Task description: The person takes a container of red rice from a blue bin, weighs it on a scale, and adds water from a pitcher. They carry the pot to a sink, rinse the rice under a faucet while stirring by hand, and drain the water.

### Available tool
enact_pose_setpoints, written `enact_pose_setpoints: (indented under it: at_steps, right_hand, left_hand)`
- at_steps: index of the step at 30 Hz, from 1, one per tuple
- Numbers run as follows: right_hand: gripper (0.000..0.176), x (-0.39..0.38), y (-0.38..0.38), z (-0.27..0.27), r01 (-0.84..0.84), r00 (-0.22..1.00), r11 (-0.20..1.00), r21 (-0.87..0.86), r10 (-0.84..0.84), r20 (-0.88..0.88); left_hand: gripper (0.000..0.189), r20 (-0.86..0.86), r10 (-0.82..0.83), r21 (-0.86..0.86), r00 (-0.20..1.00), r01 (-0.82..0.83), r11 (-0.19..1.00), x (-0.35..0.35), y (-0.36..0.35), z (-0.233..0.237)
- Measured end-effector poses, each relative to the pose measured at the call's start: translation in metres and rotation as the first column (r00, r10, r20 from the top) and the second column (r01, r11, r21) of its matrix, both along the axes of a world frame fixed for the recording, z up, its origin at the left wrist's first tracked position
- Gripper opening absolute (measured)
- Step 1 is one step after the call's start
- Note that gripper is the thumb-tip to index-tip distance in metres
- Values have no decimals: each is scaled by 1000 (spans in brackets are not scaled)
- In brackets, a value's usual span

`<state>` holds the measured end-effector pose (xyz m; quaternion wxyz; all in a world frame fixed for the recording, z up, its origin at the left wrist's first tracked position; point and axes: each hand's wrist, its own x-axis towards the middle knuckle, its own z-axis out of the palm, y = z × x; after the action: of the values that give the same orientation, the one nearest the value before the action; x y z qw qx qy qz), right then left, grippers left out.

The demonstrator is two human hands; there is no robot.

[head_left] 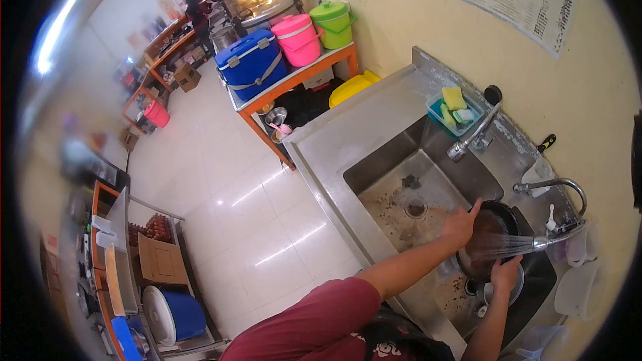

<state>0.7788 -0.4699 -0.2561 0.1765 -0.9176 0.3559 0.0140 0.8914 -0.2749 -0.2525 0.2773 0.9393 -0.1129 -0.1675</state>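
A round black pan (483, 269) is held over the sink, with water spraying into it from a faucet sprayer (540, 244). Brownish liquid shows inside the pan. My left hand (460, 228) grips the pan's near-left rim, its index finger pointing up along the edge. On the lower rim, my right hand (505, 274) is closed, fingers partly hidden. Beneath the pan, a metal bowl (517, 287) is partly covered by it and by my right hand. The steel sink basin (428, 154) has dark food scraps scattered around its drain (415, 208).
A tub of sponges (457, 112) stands at the sink's back edge beside a second faucet (461, 150). Beyond the counter, an orange-framed table (314, 65) carries a blue cooler (251, 63) and pink and green buckets. Shelving with a cardboard box (162, 261) stands across the tiled floor.
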Motion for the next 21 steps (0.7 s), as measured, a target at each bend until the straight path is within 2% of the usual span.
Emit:
enact_pose_setpoints:
  at_steps: [13,19,21]
  right_hand:
    - [65,0,8,16,1,1000,1000,17,0,-24]
    - [63,-2,2,7,-38,997,999,23,36,72]
    - [64,-2,3,8,-21,999,999,36,20,27]
  left_hand:
    - [75,-1,-7,1,1000,7,1000,-1,2,7]
    - [75,29,8,21,1000,-9,1000,0,-3,-6]
    - [74,51,12,11,999,-12,1000,-1,-3,-5]
